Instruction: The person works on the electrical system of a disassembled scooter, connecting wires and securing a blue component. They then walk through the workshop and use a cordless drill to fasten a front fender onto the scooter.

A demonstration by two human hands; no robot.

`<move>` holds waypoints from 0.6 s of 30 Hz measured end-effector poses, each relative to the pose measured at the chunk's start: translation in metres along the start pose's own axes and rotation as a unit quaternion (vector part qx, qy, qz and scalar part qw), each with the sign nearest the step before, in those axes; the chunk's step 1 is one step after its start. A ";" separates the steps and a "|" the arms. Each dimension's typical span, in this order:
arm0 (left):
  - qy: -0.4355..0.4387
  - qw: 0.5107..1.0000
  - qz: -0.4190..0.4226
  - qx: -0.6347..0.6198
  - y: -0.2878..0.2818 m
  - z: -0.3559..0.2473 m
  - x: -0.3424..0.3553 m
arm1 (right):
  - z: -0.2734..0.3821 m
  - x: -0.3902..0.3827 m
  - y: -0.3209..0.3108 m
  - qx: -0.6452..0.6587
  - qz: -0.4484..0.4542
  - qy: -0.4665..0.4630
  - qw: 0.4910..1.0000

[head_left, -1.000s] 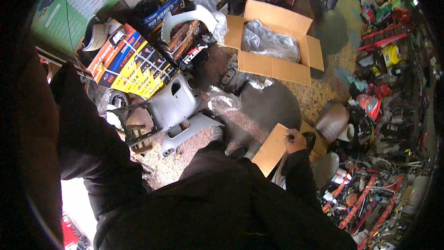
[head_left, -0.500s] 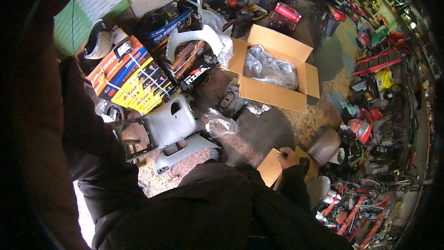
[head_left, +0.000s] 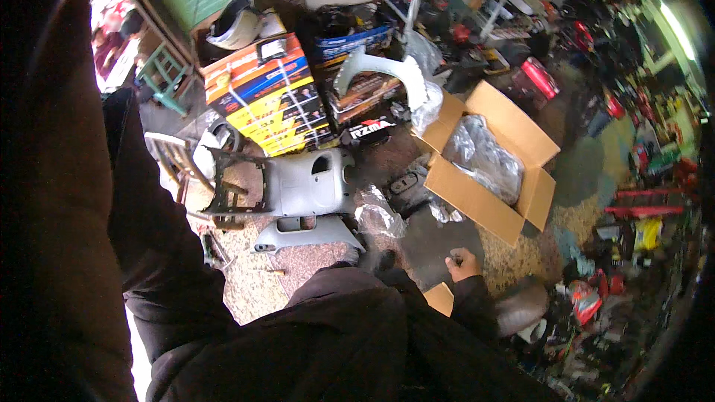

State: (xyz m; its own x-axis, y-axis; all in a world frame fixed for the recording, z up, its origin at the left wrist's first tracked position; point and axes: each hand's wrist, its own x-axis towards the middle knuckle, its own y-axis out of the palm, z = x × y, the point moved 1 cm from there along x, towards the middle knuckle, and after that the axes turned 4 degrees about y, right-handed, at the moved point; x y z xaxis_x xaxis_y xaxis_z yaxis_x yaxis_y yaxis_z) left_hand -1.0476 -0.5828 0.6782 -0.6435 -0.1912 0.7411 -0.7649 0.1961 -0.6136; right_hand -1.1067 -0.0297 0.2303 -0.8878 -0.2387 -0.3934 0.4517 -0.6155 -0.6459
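My right hand [head_left: 465, 263] is at the lower right with its fingers curled closed. Something small and dark shows at the fingertips, too small to name. Beside that forearm a piece of brown cardboard [head_left: 441, 299] pokes out, partly covered by my dark sleeve. Beyond the hand stands an open cardboard box [head_left: 469, 197] with clear plastic wrapping [head_left: 485, 160] inside. To the left lie a large grey plastic vehicle panel [head_left: 305, 182] and a narrower grey panel [head_left: 320, 235]. My left sleeve [head_left: 149, 231] fills the left side; the left hand does not show.
A strapped stack of colourful cartons [head_left: 272, 108] stands behind the panels, with a white helmet [head_left: 237, 22] on top. A pale arched fender [head_left: 380, 68] rests on other boxes. Crumpled plastic [head_left: 378, 212] and a brown seat [head_left: 521, 305] are on the floor. Parts clutter the right side.
The view has swung left, so the scene sits further right. My right hand has shifted slightly, and less of the cardboard beside it shows. A green stool and the doorway have come into view.
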 end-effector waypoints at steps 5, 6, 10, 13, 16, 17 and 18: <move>-0.028 0.996 -0.078 -0.027 -0.055 -0.042 -0.050 | 0.007 0.051 -0.014 -0.025 0.049 -0.056 0.997; -0.035 0.995 -0.089 -0.035 -0.063 -0.050 -0.059 | 0.010 0.059 -0.016 -0.052 0.045 -0.093 0.993; -0.050 0.986 -0.143 -0.063 -0.093 -0.082 -0.105 | 0.025 0.085 -0.016 -0.087 0.085 -0.096 0.988; -0.072 0.970 -0.205 -0.107 -0.100 -0.090 -0.144 | 0.038 0.091 -0.012 -0.089 0.113 -0.099 0.985; -0.103 0.966 -0.146 -0.188 -0.077 -0.077 -0.189 | 0.052 0.089 -0.006 -0.136 0.108 -0.142 0.974; -0.126 0.962 -0.129 -0.206 -0.060 -0.069 -0.206 | 0.055 0.086 -0.006 -0.142 0.104 -0.134 0.975; -0.172 0.951 -0.130 -0.222 -0.036 -0.062 -0.223 | 0.057 0.082 -0.003 -0.120 0.102 -0.141 0.977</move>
State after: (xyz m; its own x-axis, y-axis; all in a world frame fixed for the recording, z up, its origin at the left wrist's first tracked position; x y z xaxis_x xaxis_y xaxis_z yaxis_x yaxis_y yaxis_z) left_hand -0.8751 -0.4875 0.5518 -0.4633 -0.5779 0.6719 -0.8619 0.4703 -0.1898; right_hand -1.1858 -0.0901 0.2376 -0.7512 -0.5556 -0.3562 0.5991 -0.3474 -0.7214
